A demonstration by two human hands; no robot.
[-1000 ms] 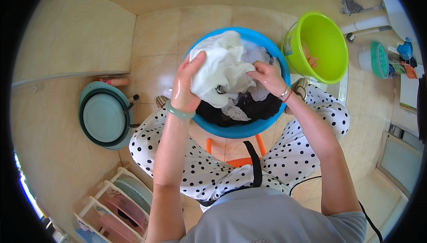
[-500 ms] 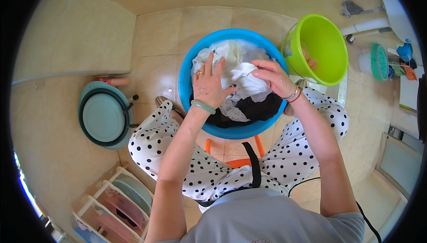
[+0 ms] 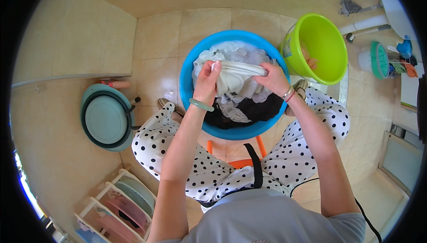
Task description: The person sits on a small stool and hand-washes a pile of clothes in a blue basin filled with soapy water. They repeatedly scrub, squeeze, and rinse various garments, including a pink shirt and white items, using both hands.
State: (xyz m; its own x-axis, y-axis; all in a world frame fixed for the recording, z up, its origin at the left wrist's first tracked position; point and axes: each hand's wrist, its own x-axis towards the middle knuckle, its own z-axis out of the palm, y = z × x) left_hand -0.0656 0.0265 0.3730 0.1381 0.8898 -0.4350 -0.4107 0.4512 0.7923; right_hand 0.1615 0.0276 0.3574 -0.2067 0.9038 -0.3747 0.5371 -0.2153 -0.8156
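Beige tiled floor (image 3: 155, 38); blue basin (image 3: 189, 71), green basin (image 3: 327, 42).

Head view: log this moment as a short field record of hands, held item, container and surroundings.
left hand: grips white cloth
right hand: grips the same cloth, stretched between both hands
container: blue basin with white and dark laundry
right of basin: green bucket
left of basin: teal basin on tiled floor
lower left: rack with pink and teal basins
wrists: green bangle on left
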